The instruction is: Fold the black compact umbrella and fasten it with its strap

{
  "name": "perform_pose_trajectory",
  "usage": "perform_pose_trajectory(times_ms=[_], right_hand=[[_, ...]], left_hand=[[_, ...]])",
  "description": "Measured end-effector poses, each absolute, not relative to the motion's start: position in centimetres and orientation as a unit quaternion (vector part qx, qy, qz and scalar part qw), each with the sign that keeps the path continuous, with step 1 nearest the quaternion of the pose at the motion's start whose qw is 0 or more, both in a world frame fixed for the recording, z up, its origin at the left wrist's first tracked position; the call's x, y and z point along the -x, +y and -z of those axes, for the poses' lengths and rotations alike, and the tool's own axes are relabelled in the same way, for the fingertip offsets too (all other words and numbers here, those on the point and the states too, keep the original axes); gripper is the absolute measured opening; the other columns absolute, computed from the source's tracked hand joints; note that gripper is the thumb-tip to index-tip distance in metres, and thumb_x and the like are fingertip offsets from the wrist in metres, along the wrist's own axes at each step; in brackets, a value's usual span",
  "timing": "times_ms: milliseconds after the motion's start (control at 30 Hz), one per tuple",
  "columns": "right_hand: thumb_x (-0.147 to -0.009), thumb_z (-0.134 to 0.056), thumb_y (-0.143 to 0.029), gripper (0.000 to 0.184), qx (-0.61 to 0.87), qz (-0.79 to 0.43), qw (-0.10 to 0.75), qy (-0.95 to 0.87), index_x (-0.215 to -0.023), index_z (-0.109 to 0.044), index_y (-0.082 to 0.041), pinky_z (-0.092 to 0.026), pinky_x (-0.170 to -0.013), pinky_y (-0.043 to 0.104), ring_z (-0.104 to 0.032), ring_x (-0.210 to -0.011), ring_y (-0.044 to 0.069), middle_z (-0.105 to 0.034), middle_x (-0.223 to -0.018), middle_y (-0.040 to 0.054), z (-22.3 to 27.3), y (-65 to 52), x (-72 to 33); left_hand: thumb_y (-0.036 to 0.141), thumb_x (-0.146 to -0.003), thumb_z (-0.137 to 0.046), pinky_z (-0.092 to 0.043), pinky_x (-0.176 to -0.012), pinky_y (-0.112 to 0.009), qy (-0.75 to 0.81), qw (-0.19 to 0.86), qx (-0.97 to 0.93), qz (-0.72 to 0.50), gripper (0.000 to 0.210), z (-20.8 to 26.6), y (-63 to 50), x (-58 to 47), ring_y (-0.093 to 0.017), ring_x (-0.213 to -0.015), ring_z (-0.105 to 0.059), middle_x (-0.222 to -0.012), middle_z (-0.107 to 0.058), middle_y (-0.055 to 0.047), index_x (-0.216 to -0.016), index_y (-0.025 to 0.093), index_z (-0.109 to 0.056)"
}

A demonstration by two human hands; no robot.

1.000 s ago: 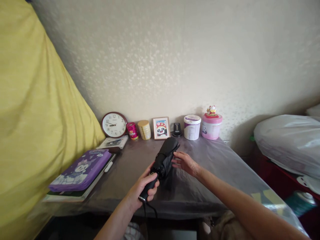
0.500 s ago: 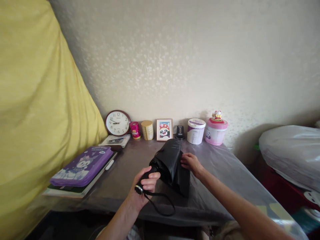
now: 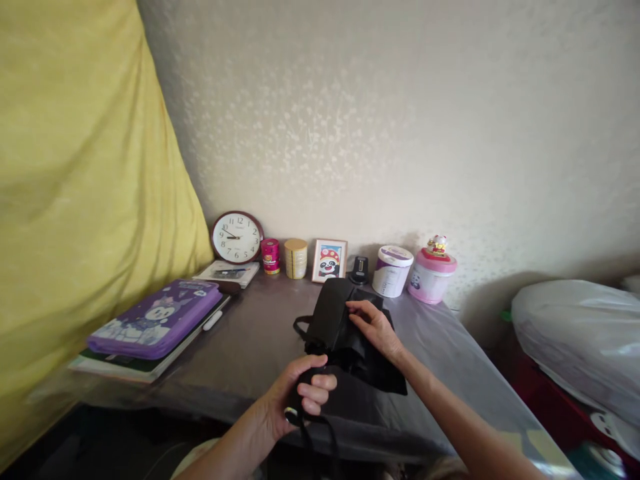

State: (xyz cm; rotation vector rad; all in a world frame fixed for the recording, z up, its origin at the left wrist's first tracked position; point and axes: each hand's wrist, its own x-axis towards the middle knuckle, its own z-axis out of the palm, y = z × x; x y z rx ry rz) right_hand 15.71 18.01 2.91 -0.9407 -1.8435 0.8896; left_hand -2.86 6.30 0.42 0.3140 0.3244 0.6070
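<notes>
A black folding umbrella (image 3: 327, 313) points away from me over the table, its canopy folded down but loose on the right side. My left hand (image 3: 293, 400) is wrapped round its handle, and a black wrist cord (image 3: 333, 437) dangles below. On the canopy, my right hand (image 3: 375, 327) pinches the black fabric with bent fingers. Loose cloth (image 3: 387, 373) spreads beneath that hand toward the table. A small closure strap (image 3: 299, 327) sticks out on the canopy's left side.
Along the wall stand a clock (image 3: 237, 238), a pink can (image 3: 271, 257), a yellow container (image 3: 296, 259), a framed panda picture (image 3: 329, 261), a black object (image 3: 359, 269) and two tubs (image 3: 393, 272). A purple case (image 3: 155, 320) lies left on books. A plastic-covered bundle (image 3: 580, 333) is at right.
The umbrella has turned, so a smooth flat panel now faces up and its strap shows on the left. My right hand has shifted onto the canopy's top; the view has tilted slightly.
</notes>
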Motion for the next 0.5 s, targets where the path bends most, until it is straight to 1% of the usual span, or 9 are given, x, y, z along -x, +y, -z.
perform_pose_trajectory(times_ms=[100,200,267,333,433,500], right_hand=[[-0.077,-0.054,-0.030,0.021,0.350,-0.280,0.417,-0.790,-0.095,-0.064,-0.025,-0.043,-0.083,0.028,-0.055,-0.086,0.016,-0.060,-0.095,0.0027,-3.3,17.8,-16.0],[-0.081,-0.051,-0.033,0.019,0.369,-0.249,0.466,-0.765,-0.093,-0.063,-0.023,-0.042,-0.087,0.030,-0.056,-0.092,0.018,-0.061,-0.096,0.0039,-3.6,18.5,-16.9],[-0.082,-0.050,-0.036,0.021,0.402,-0.243,0.492,-0.733,-0.095,-0.061,-0.022,-0.041,-0.089,0.032,-0.056,-0.093,0.019,-0.062,-0.097,0.0042,-3.5,19.3,-17.9],[-0.081,-0.052,-0.038,0.026,0.427,-0.236,0.499,-0.717,-0.100,-0.059,-0.022,-0.039,-0.093,0.034,-0.055,-0.098,0.020,-0.062,-0.102,0.0047,-3.6,20.2,-18.9],[-0.077,-0.058,-0.042,0.037,0.453,-0.261,0.484,-0.702,-0.108,-0.057,-0.022,-0.036,-0.098,0.036,-0.052,-0.109,0.022,-0.060,-0.112,0.0057,-4.1,20.8,-20.3],[-0.076,-0.058,-0.046,0.040,0.462,-0.305,0.464,-0.692,-0.108,-0.058,-0.021,-0.036,-0.098,0.037,-0.052,-0.109,0.023,-0.061,-0.111,0.0057,-4.7,20.9,-21.3]], left_hand=[[0.055,-0.084,-0.043,-0.032,-0.040,-0.007,0.163,0.940,-0.165,-0.252,0.050,-0.2,6.3,2.6,0.001,-0.030,-0.022,-0.036,-0.025,0.011,-0.054,0.015,-0.042],[0.070,-0.080,-0.029,-0.030,-0.036,-0.009,0.189,0.933,-0.187,-0.243,0.062,-0.3,6.5,2.9,0.000,-0.029,-0.021,-0.034,-0.027,0.009,-0.052,0.016,-0.042],[0.073,-0.078,-0.023,-0.027,-0.034,-0.011,0.207,0.920,-0.219,-0.249,0.066,-0.6,6.4,3.1,-0.001,-0.028,-0.021,-0.033,-0.027,0.009,-0.051,0.017,-0.042],[0.073,-0.079,-0.020,-0.023,-0.031,-0.013,0.217,0.911,-0.251,-0.245,0.067,-0.8,6.3,3.2,-0.002,-0.027,-0.019,-0.031,-0.025,0.008,-0.049,0.017,-0.042],[0.072,-0.080,-0.021,-0.021,-0.031,-0.014,0.220,0.911,-0.257,-0.237,0.066,-1.0,5.9,3.0,-0.002,-0.028,-0.016,-0.031,-0.024,0.008,-0.048,0.018,-0.040],[0.071,-0.081,-0.022,-0.019,-0.031,-0.014,0.209,0.917,-0.253,-0.226,0.065,-0.8,5.8,3.0,-0.002,-0.027,-0.015,-0.030,-0.024,0.008,-0.047,0.018,-0.040]])
